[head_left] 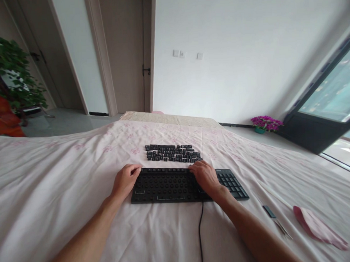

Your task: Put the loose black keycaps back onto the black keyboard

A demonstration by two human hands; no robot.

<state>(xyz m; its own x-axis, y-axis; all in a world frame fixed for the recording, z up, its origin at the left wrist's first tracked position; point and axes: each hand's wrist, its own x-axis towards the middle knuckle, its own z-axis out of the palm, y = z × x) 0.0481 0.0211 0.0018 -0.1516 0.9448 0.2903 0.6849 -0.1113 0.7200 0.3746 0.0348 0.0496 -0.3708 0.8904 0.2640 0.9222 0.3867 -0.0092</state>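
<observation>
We look down from head height at a bed (48,184) spread with a pale pink flowered sheet. A black keyboard (178,185) lies flat on the sheet in front of us, its long side facing us. Most of its keys are off, so the main field shows rows of round sockets; the number pad at its right end keeps its keys. Its black cable (200,231) runs from the near edge toward us.

Our left hand (125,181) rests at the keyboard's far left corner, fingers curled loosely inward with the tips touching the top edge. We cannot tell whether it pinches anything. Our right hand (205,175) lies palm down on the keyboard, just left of the number pad, fingers bent and reaching to the far edge. What is under those fingers is hidden, so we cannot tell if it holds something.

Just beyond the keyboard, a pile of loose black keycaps (172,153) sits on the sheet in rough rows, near our right fingertips.

To the right, well apart from the keyboard, lie a small dark-handled tool (273,216) and a folded pink cloth (316,227). Farther back we see a white wall, a door, a leafy plant at left and purple flowers (266,123) by a window.
</observation>
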